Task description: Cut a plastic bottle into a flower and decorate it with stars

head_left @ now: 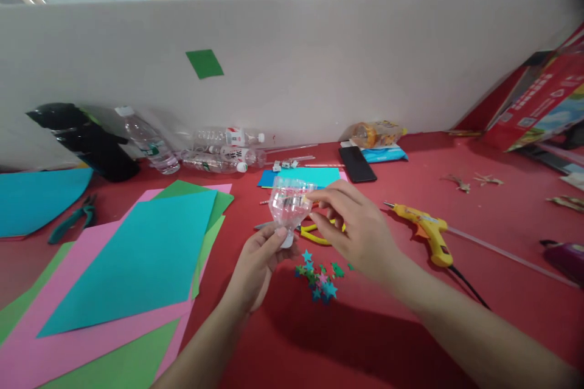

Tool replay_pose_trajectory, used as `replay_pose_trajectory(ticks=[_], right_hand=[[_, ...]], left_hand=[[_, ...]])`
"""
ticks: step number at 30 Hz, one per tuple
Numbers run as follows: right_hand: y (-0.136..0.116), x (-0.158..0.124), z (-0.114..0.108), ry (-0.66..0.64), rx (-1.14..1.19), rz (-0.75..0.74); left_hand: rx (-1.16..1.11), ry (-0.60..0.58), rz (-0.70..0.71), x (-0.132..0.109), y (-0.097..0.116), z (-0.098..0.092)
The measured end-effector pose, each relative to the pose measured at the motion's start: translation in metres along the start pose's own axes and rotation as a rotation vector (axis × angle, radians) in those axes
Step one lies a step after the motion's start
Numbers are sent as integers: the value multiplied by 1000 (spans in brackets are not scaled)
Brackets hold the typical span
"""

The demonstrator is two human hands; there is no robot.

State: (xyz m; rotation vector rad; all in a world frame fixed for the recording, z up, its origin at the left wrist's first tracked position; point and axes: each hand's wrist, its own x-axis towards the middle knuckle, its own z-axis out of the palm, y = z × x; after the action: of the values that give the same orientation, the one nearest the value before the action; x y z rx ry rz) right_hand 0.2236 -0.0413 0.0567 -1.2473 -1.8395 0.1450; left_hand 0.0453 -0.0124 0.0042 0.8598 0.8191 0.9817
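Observation:
My left hand (262,258) grips a clear plastic bottle top (289,203), cut off and turned neck down, by its white cap. At its right side is my right hand (349,219), thumb and fingers curled close together. Its fingertips reach the bottle top's wall; a tiny pale yellowish spot shows there, too small to name. Below the hands lies a small pile of paper stars (322,279) in blue, green, red and pink. Behind the fingers, yellow-handled scissors (314,235) rest on the red table, partly hidden.
A yellow glue gun (424,228) lies at right, a glue stick in its back. Coloured paper sheets (137,255) and pliers (75,217) are at left. Along the white partition (292,61) are a black flask (84,140), plastic bottles (219,155) and a phone (358,164).

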Motion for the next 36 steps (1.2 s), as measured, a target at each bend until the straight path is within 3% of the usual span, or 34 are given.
replay_pose_trajectory(ticks=[16,24,29,36], right_hand=[[12,11,-8,-51,120,159],[7,12,-13,-3,227,182],[7,12,-14,23,163,100],[1,6,-16,68,-153,-127]], left_hand=[[285,-65,46,1,-5,0],[233,-67,36,0,-4,2],[258,-76,37,1,-4,1],[240,-40,20,3,-7,2]])
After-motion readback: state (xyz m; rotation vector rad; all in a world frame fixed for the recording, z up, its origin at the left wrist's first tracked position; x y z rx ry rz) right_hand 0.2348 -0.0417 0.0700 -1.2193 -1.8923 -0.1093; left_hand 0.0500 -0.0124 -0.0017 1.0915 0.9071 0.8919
